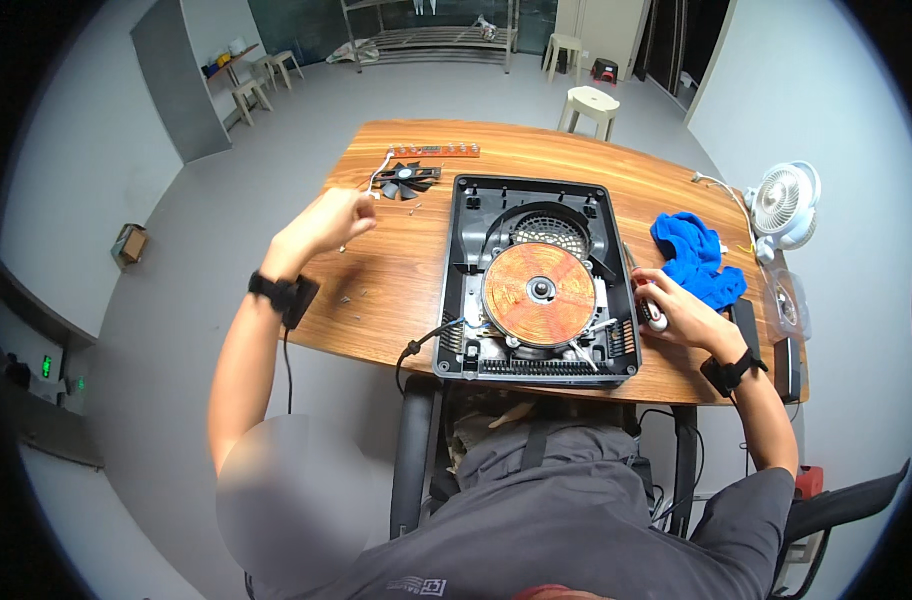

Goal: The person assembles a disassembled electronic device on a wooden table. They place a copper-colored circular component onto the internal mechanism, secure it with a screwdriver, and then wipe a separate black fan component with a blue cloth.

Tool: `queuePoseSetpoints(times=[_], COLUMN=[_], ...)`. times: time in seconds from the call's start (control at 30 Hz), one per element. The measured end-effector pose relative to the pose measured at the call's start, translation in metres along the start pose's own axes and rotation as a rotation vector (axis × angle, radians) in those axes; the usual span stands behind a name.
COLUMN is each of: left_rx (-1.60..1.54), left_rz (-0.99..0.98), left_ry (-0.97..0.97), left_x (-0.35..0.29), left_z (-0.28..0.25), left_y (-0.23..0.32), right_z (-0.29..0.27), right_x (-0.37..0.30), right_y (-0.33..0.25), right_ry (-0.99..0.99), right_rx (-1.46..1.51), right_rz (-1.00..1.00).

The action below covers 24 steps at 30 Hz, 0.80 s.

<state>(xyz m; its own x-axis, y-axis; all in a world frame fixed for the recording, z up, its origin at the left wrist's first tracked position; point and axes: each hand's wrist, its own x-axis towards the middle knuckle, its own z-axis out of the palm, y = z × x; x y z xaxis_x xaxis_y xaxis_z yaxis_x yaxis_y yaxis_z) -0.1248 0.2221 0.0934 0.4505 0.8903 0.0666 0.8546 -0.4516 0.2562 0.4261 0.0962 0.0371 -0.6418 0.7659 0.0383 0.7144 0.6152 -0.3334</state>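
An opened induction cooker lies in front of me, its black housing (454, 260) holding a round copper coil (516, 290) with a dark centre. To the right of the housing, my right hand (681, 315) is closed around a screwdriver (656, 318) with a red-and-white handle; its thin shaft points away from me along the housing's side. My left hand (328, 222) hovers over the table's left edge with fingers curled together. Whether it pinches something small cannot be made out. Near it are a black cooling fan (408, 181) and several small screws (351, 297).
A narrow orange circuit board (433, 152) lies at the far left of the wooden table (536, 150). On the right are a blue cloth (691, 255), a white desk fan (784, 205) and a clear plastic container (788, 305). A black power cord (413, 348) hangs over the front edge.
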Motion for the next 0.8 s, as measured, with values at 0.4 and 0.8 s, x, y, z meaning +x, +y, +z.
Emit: queuePoseSetpoints(times=[0.4,0.8], left_rx=[0.23,0.352], left_rz=[-0.173,-0.161], left_ry=[0.002,0.056], left_x=[0.145,0.17], left_z=[0.043,0.08], left_y=[-0.05,-0.064], right_z=[0.002,0.01], right_x=[0.006,0.009], right_y=[0.002,0.004], right_ry=[0.009,0.031], right_rx=[0.003,-0.026], right_rz=[-0.081,-0.094])
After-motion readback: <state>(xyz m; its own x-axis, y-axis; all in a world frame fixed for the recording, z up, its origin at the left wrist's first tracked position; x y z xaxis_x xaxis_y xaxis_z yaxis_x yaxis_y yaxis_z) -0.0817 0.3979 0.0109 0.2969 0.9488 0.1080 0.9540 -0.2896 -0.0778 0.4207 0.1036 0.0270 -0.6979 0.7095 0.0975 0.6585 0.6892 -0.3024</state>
